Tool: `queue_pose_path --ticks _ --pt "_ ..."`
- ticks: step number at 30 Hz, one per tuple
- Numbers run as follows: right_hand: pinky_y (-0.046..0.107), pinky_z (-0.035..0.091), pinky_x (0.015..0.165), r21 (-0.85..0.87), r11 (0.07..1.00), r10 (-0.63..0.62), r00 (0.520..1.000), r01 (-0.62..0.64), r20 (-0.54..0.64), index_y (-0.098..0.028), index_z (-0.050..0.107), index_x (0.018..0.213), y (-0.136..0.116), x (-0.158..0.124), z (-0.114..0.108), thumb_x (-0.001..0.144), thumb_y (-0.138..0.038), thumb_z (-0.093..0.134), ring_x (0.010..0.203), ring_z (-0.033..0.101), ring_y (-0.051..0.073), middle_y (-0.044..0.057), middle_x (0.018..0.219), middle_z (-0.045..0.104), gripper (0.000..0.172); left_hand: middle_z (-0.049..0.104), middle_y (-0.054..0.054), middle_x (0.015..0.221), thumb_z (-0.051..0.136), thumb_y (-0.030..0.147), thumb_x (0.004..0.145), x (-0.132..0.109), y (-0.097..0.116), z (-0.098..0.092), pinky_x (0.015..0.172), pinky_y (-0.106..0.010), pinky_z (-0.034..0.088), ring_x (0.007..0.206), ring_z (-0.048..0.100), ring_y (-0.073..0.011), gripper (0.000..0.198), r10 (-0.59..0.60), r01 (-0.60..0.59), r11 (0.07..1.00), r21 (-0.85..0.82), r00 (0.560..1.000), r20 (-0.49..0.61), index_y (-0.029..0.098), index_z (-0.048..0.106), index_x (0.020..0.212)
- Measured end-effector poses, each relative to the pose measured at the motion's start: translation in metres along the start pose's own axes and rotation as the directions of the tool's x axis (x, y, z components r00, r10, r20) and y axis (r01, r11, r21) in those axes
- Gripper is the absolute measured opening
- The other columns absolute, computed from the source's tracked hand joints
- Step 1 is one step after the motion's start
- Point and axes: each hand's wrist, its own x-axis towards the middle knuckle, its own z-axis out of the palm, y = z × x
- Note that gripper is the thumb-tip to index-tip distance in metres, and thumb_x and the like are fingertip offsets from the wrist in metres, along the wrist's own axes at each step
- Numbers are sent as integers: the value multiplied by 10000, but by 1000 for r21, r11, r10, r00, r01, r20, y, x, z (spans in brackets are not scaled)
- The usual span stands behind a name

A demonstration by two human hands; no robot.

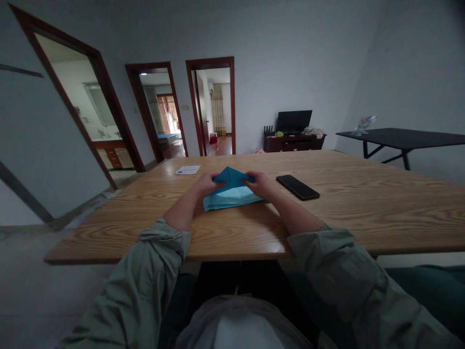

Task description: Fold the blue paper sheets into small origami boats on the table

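Observation:
A sheet of blue paper [234, 197], partly folded, is between my hands over the wooden table [348, 223]. Its upper part rises to a darker blue peak, and a paler folded strip lies toward me. My left hand [208, 184] pinches the left side of the raised part, thumb on the near face. On the opposite side, my right hand [259, 184] grips the right edge in the same way. The fingers behind the paper are hidden.
A black phone [298, 187] lies right of my right hand. Beyond my left hand is a small white card [188, 169]. Farther off stand a black table [407, 138] at the right and a television [294, 121] on a dark cabinet. The table's near edge runs below my forearms.

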Motion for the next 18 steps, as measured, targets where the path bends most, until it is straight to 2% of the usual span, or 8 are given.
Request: queue_pose_path --ticks 4,8,12,18 --pt "225 355 624 -82 995 53 998 -50 44 -166 676 898 13 1 0 822 -284 547 711 543 138 20 804 667 191 696 -35 861 678 329 679 2 -12 -2 657 -254 469 766 615 -180 339 -23 13 979 201 999 47 152 706 966" --pt "224 337 588 -203 971 164 972 -129 170 -173 676 880 34 1 3 779 -272 581 673 529 134 12 763 651 170 685 -38 887 656 238 669 1 -18 -2 639 -227 453 747 608 -158 322 -86 53 932 360 993 77 169 698 980" --pt "228 326 562 -230 963 200 944 -140 264 -178 669 845 42 1 4 771 -270 575 645 528 133 10 728 640 151 683 -38 900 631 202 684 -1 -22 -2 647 -221 446 769 617 -157 302 -135 82 901 426 986 96 182 688 980" --pt "234 320 555 -250 956 225 935 -156 275 -169 671 843 41 2 4 789 -298 566 630 511 128 11 717 633 175 678 -45 872 609 241 723 -1 -26 -4 660 -242 440 754 604 -163 274 -110 83 883 461 993 32 180 689 978"
